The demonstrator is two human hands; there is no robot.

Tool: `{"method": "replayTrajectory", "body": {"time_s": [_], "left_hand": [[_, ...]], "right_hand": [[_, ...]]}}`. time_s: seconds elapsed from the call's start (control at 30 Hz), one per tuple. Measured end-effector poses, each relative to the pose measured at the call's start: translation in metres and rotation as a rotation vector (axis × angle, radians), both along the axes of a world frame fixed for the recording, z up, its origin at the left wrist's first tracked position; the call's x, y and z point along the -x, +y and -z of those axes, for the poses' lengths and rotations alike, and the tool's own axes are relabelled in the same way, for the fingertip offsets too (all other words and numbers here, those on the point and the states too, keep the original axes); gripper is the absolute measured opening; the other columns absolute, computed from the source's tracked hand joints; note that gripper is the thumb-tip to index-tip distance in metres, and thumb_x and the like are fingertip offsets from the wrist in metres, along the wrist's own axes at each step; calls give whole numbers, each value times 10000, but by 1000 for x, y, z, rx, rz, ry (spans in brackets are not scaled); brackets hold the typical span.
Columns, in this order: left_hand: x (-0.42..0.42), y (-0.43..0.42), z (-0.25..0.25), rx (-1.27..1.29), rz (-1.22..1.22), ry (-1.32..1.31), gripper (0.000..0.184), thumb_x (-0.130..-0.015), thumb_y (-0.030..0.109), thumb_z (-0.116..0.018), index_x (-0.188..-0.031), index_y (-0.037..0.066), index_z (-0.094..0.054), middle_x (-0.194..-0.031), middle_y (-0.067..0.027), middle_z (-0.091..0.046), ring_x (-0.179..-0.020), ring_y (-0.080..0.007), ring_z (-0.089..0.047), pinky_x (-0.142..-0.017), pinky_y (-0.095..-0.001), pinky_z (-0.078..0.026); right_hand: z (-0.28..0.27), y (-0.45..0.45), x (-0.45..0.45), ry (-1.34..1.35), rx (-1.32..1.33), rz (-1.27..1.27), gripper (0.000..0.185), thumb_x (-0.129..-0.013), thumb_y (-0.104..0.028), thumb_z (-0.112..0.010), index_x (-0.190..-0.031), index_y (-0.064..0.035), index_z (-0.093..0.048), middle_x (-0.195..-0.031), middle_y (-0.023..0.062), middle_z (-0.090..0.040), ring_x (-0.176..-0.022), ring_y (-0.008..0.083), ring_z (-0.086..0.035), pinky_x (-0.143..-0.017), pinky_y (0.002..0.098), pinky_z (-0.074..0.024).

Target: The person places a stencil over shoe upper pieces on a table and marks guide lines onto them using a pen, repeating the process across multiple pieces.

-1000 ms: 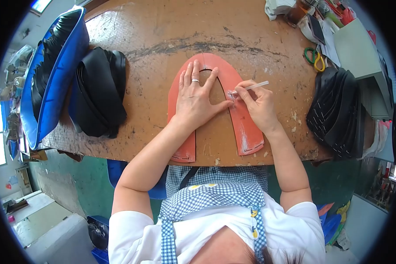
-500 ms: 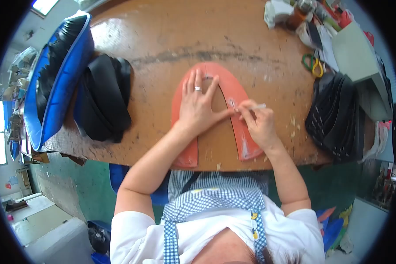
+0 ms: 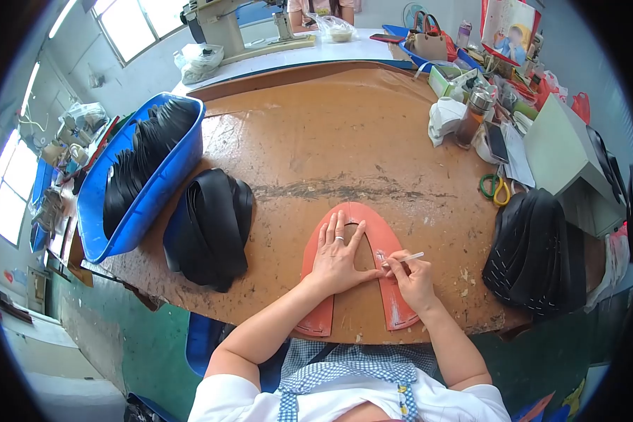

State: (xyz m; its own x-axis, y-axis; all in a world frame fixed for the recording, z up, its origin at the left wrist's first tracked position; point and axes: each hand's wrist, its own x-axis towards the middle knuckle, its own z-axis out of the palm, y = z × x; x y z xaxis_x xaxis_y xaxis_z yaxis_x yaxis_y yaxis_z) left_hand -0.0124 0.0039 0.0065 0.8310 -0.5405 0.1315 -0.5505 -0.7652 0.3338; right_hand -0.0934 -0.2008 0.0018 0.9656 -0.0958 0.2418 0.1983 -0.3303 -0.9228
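A red-orange, U-shaped template (image 3: 399, 309) lies on the worktable near its front edge, its curved end pointing away from me. White scuffs and small slots mark its surface. A thin dark edge shows along its inner side. My left hand (image 3: 336, 264) is spread flat across the left arm and inner gap, thumb reaching to the right arm. Pinched in my right hand (image 3: 413, 283) is a slim white pen (image 3: 411, 258), its tip down near a slot on the right arm. The exact contact point is too small to make out.
Stacked black pieces (image 3: 207, 232) and a blue bin (image 3: 137, 232) of black pieces stand left. At right are black strips (image 3: 531, 253), scissors (image 3: 501, 191), a bottle (image 3: 474, 116) and a grey box (image 3: 566, 165). Beyond the table, a person (image 3: 323, 8) sits by a sewing machine (image 3: 218, 32).
My view has tilted up, so the table sits lower and the far side of the room shows. Both hands keep nearly the same places on the template, with the pen still held.
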Motion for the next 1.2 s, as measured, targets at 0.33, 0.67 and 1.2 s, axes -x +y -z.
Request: {"method": "replayTrajectory", "body": {"time_s": [0.33,0.67,1.2], "left_hand": [[-1,1,4,-16,-4,-36,1254,-741,849,-749,-1695,146,-340,-1717,-374,-154,-1613,-524,-123,-1301,-595,-147],[-1,1,5,-14,-5,-25,1246,-750,831,-758,-1701,152,-324,-1718,-373,-151,-1614,-530,-113,-1303,-596,-141],[0,0,4,-8,-4,-18,1247,-752,832,-755,-1698,142,-328,-1720,-377,-142,-1611,-535,-131,-1305,-588,-147]], "right_hand": [[-2,3,1,-15,-1,10,88,-1063,-74,-666,-1024,-12,-715,-823,62,-759,-732,125,-736,-675,283,-592],[-2,4,2,-13,-6,21,103,-1076,-86,-652,-1021,-15,-703,-829,49,-756,-737,111,-730,-684,273,-589],[-1,4,2,-21,19,49,75,-1065,-72,-662,-1028,-16,-698,-794,61,-746,-699,117,-730,-646,273,-578]]}}
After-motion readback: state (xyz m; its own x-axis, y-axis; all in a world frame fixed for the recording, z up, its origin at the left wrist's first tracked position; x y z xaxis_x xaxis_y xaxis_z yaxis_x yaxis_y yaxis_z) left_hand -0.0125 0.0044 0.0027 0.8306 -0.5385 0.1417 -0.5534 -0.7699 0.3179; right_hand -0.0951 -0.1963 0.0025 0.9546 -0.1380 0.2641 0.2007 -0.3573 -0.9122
